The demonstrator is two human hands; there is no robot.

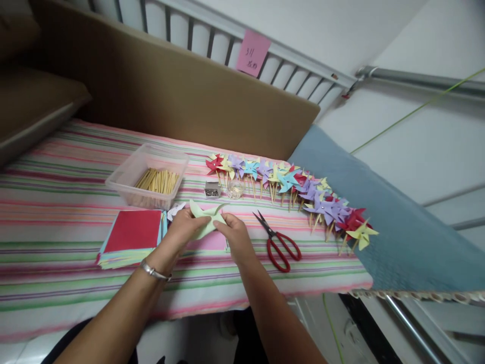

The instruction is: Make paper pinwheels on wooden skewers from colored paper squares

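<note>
Between my two hands is a pale green paper pinwheel (pixel 206 228), its corners partly curled up. My left hand (pixel 185 226) grips its left side, thumb pressed on the paper near the middle. On the other side my right hand (pixel 234 232) pinches it with thumb and fingers. Beneath lies pink paper (pixel 208 242), mostly covered. Red-handled scissors (pixel 278 241) rest to the right of my right hand, blades pointing away. A stack of coloured square paper (pixel 132 231), red on top, lies left of my left hand.
Behind the stack stands a clear plastic box (pixel 129 167) of wooden sticks (pixel 159 180). A small box of metal pins (pixel 212 189) and a round clear dish (pixel 235 189) sit ahead. Finished pinwheels (pixel 314 194) line the table's right side. A brown board (pixel 182 91) borders the back.
</note>
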